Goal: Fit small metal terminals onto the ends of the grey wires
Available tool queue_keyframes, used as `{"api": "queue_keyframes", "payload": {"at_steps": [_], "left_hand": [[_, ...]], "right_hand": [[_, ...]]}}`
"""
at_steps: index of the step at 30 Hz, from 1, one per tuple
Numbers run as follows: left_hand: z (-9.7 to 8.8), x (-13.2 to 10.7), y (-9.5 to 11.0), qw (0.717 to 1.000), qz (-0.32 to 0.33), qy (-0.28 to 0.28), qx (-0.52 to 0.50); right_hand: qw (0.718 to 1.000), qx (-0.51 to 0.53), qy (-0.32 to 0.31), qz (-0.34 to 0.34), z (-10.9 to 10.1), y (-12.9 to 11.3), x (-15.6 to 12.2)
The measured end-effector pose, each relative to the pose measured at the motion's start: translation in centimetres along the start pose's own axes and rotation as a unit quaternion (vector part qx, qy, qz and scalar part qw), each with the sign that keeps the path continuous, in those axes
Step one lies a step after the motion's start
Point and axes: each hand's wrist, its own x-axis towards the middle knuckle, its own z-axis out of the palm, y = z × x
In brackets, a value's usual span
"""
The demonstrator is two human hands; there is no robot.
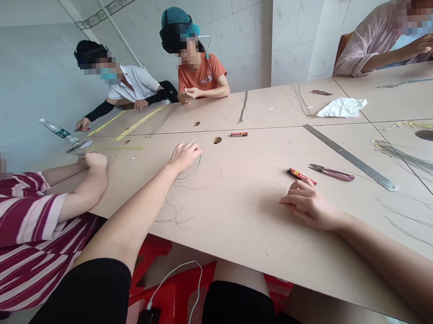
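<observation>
My left hand (184, 155) reaches out over the wooden table (241, 214), fingers curled and pinched on a loop of thin dark wire (199, 175) that lies coiled under and beside it. My right hand (307, 203) rests on the table nearer to me, fingers bent loosely inward, nothing seen in them. Just beyond its fingertips lie a small red-and-black box (301, 175) and a pair of purple-handled snips (332, 172).
A long metal ruler (349, 156) runs diagonally at right, with wire bundles (412, 161) beyond it. A second small box (239, 134), a white cloth (341, 107), table holes (217, 140) and a water bottle (58, 131) lie about. Several other people sit around the table.
</observation>
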Motion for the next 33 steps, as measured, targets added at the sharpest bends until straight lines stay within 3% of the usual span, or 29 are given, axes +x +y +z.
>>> {"api": "queue_keyframes", "payload": {"at_steps": [4, 7, 9, 13, 18, 21, 25, 27, 29, 31, 33], "left_hand": [[0.3, 0.0, 0.9, 0.992, 0.056, 0.110, -0.011], [0.4, 0.6, 2.4, 0.973, 0.026, 0.225, -0.045], [0.4, 1.2, 3.4, 0.961, 0.014, 0.270, -0.065], [0.7, 1.9, 4.3, 0.969, 0.114, 0.216, -0.035], [1.1, 1.4, 3.4, 0.959, 0.255, 0.123, 0.013], [0.9, 1.0, 2.7, 0.962, 0.235, 0.135, 0.017], [0.2, 0.9, 3.7, 0.960, 0.122, 0.243, -0.062], [-0.4, 1.0, 5.9, 0.938, 0.073, 0.300, -0.158], [-1.0, 1.3, 9.1, 0.894, 0.025, 0.328, -0.306], [-1.6, 1.7, 13.0, 0.816, -0.029, 0.330, -0.474], [-2.2, 2.3, 17.0, 0.717, -0.063, 0.299, -0.627]], "right_hand": [[1.000, -0.004, 0.004, -0.003, 0.0, 0.0, 0.0], [1.000, -0.008, 0.013, -0.008, 0.1, -0.1, 0.1], [1.000, -0.007, 0.014, -0.007, 0.2, 0.0, 0.0], [1.000, 0.003, 0.028, -0.007, 0.4, 0.1, -0.1], [1.000, 0.005, 0.030, -0.001, 0.3, 0.2, 0.1], [1.000, 0.006, 0.021, -0.003, 0.2, 0.0, 0.2], [1.000, 0.005, 0.015, -0.001, 0.2, -0.1, 0.2], [0.999, 0.000, 0.034, 0.004, 0.3, 0.0, 0.1], [0.998, -0.009, 0.062, 0.021, 0.4, 0.2, 0.1], [0.994, -0.019, 0.098, 0.053, 0.4, 0.5, 0.1], [0.986, -0.023, 0.141, 0.089, 0.2, 0.7, 0.2]]}}
